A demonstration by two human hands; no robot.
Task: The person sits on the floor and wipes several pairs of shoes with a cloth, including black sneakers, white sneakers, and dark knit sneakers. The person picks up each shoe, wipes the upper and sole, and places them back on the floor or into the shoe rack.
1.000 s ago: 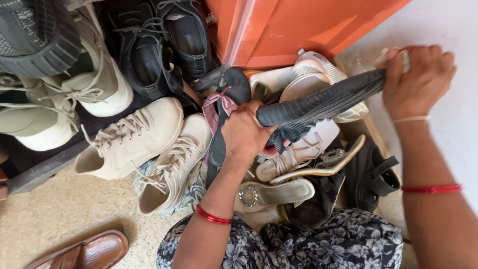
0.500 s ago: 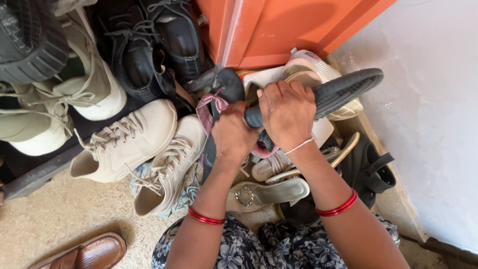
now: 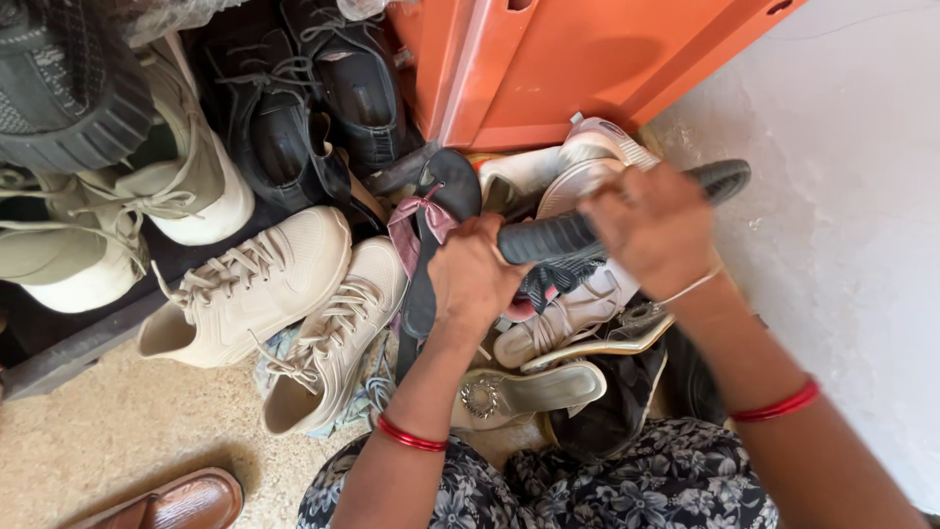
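A black shoe lies on its side above a pile of footwear, its ribbed sole facing me. My left hand grips its near end, beside a black sandal with a pink strap. My right hand covers the middle of the sole, fingers curled over it; the toe end sticks out past my hand toward the white wall. Red bangles circle both wrists.
Cream lace-up sneakers and black leather shoes fill the left. Pale heeled sandals and a white trainer lie under the held shoe. An orange cabinet stands behind. A brown shoe rests on the speckled floor.
My right hand went from the shoe's toe end to near my left hand, then slid back right along the sole to its middle. My left hand kept its grip.
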